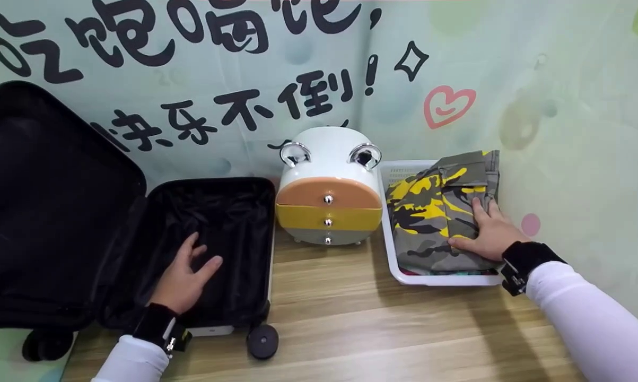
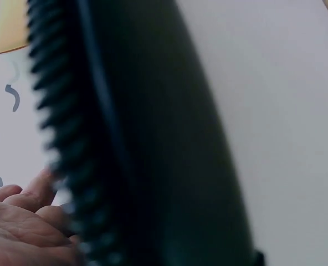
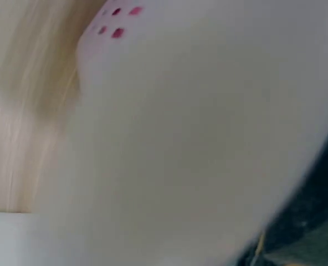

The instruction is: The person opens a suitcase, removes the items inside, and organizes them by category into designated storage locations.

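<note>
On the right, a folded garment (image 1: 422, 244) in grey, black and yellow camouflage lies on top in a white basket (image 1: 440, 280). My right hand (image 1: 494, 233) rests on its right side with the fingers spread. At left stands a black suitcase (image 1: 269, 239), unfolded, with dark lining showing inside. Over its near inner part hovers my left hand (image 1: 180, 284), fingers loosely spread and holding nothing. The left wrist view catches part of that hand (image 2: 25, 227) beside a blurred dark ribbed edge. In the right wrist view, the pale basket wall (image 3: 180, 138) fills most of the picture, blurred.
Between suitcase and basket sits a small rounded drawer box (image 1: 328, 159) with orange, yellow and grey drawers. The suitcase lid (image 1: 43, 201) leans back at left. A wheel (image 1: 262, 341) sticks out toward the wooden tabletop (image 1: 340, 318). A printed backdrop (image 1: 324, 58) stands behind.
</note>
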`<state>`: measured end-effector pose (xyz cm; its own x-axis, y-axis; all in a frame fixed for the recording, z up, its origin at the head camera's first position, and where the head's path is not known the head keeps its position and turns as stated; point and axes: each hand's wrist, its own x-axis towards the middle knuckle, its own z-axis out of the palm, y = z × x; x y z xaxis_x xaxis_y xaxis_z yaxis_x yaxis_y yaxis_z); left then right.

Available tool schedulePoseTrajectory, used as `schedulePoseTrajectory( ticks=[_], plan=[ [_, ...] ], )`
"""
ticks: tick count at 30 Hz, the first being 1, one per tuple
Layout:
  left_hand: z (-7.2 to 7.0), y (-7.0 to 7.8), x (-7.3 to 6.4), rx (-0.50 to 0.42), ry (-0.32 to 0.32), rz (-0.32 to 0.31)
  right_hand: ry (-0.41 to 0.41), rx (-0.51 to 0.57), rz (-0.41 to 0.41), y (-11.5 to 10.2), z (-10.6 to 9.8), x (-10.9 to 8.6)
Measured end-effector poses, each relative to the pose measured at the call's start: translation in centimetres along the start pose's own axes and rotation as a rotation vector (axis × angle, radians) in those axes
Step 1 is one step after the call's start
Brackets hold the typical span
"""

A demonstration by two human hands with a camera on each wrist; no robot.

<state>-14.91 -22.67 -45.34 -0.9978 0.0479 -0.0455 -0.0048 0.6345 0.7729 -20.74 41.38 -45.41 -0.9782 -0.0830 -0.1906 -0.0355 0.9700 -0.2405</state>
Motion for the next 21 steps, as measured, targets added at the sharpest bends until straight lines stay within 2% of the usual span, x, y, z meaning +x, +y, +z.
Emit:
schedulePoseTrajectory(
  ticks=[11,21],
  plan=[
    [-0.1,0.6,-0.4,0.08,-0.066,-0.076,-0.078,-0.055,-0.008,-0.1,-0.7,0.9],
    [0.6,1.6,0.2,0.239,-0.143,-0.088,-0.142,-0.127,0.044,0.5,-1.9,0.8]
  ],
)
